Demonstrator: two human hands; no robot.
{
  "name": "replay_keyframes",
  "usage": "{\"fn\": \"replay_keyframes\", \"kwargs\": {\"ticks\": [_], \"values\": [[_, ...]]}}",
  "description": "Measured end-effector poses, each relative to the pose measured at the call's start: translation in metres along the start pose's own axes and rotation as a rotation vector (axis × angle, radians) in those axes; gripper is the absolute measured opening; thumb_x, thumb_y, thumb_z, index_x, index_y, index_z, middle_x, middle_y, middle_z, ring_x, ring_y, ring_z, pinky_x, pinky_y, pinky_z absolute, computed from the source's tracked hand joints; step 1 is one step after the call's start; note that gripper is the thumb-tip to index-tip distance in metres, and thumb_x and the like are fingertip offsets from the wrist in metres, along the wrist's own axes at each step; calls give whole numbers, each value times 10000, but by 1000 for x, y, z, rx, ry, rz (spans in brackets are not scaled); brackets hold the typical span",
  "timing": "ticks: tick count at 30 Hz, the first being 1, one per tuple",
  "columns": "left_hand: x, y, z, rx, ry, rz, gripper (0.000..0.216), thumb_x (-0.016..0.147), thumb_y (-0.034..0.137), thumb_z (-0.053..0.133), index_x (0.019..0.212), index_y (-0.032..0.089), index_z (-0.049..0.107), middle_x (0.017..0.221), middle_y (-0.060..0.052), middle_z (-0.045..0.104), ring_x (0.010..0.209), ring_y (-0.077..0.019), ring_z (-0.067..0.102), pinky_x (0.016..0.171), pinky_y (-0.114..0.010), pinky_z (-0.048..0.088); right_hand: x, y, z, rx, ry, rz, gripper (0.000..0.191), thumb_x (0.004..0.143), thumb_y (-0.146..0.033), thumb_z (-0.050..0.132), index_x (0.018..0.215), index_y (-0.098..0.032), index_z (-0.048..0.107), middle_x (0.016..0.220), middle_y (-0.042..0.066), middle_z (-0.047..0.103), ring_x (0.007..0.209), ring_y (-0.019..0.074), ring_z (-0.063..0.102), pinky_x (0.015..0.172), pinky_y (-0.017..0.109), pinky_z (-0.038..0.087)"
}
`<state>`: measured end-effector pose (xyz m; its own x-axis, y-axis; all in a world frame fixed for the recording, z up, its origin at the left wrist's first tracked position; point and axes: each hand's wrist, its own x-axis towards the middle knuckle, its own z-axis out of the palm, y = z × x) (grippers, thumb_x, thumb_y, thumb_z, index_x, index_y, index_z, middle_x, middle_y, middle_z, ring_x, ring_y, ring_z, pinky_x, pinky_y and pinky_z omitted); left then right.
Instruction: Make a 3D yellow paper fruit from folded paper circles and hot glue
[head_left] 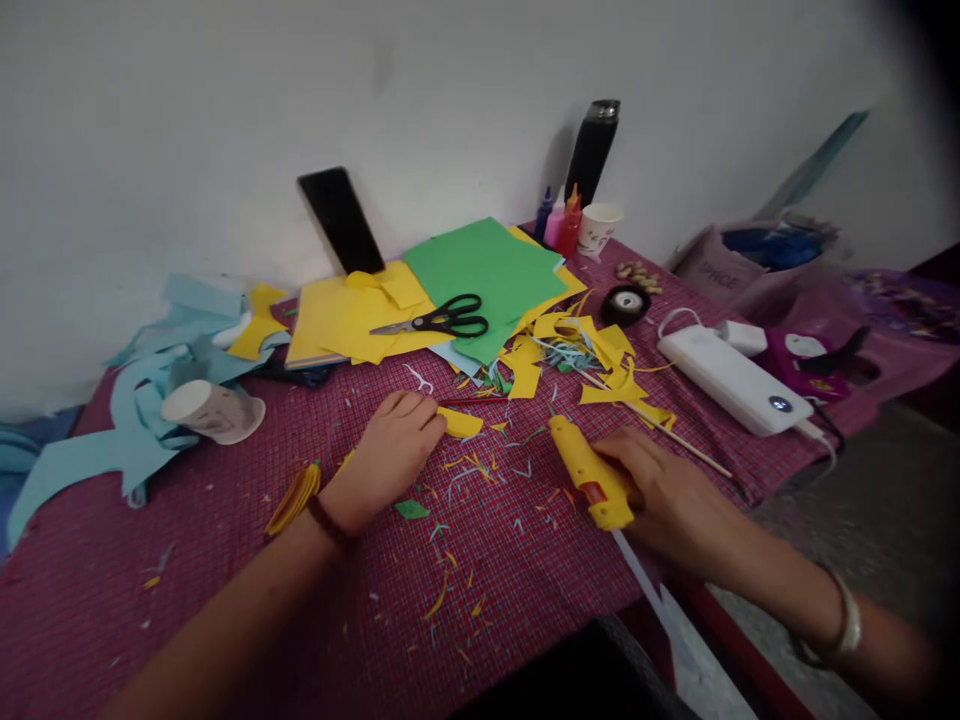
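My right hand (660, 490) is wrapped round a yellow hot glue gun (581, 465). Its nozzle points away from me, and a long pale glue stick (649, 575) trails from its back end. Across the table, my left hand (394, 445) is closed, its fingertips on a small folded yellow paper piece (461, 423); the thumb's grip is partly hidden. Beside my left wrist lies a stack of yellow paper petals (294, 498). A green paper leaf (412, 510) and thin paper scraps are scattered between the hands.
Black scissors (442, 318) rest on yellow and green paper sheets (480, 270). A phone (343, 220) leans on the wall. Blue paper strips and a tipped paper cup (214, 410) lie left. A tape roll (626, 303), white power bank (735, 380) and wooden stick (679, 437) lie right.
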<state>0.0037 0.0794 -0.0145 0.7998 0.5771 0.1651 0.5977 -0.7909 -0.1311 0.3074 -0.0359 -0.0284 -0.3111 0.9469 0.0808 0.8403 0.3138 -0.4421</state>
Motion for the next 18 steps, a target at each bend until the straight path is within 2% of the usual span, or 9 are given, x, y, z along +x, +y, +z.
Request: {"fn": "replay_keyframes", "kwargs": {"ticks": [3, 6, 12, 15, 18], "values": [[4, -2, 3, -5, -17, -35, 147, 904, 164, 479, 845, 176, 613, 849, -68, 606, 852, -251, 502, 790, -404, 422, 0, 9, -1, 0, -44, 17, 376, 765, -135, 576, 1127, -183, 486, 1057, 98, 588, 890, 221, 622, 769, 356, 520], [-2, 5, -6, -30, -24, -119, 144, 883, 169, 483, 788, 175, 592, 824, -69, 597, 826, -249, 506, 760, -406, 426, 2, 16, -6, 5, -63, -6, 457, 722, -83, 567, 1157, -188, 475, 1081, 90, 591, 961, 224, 611, 832, 355, 507], [-37, 55, -33, -124, -84, -334, 147, 785, 123, 519, 655, 189, 500, 705, -44, 551, 698, -210, 513, 661, -366, 430, 5, 39, -15, 35, -85, -78, 408, 720, -140, 629, 1106, -188, 507, 1109, 108, 596, 981, 252, 601, 843, 385, 499], [-53, 81, -43, -206, -110, -379, 206, 854, 196, 502, 648, 193, 504, 686, -28, 550, 672, -188, 523, 654, -346, 434, 13, 50, -19, 62, -92, -112, 362, 758, -209, 656, 1094, -193, 525, 1114, 108, 616, 988, 262, 613, 847, 393, 501], [-73, 88, -57, -411, -40, -474, 282, 924, 321, 463, 678, 197, 522, 699, -7, 552, 671, -159, 530, 625, -299, 428, 25, 59, -24, 27, -120, -202, 366, 797, -250, 652, 1142, -198, 540, 1173, 111, 619, 1053, 270, 600, 902, 403, 481]]}}
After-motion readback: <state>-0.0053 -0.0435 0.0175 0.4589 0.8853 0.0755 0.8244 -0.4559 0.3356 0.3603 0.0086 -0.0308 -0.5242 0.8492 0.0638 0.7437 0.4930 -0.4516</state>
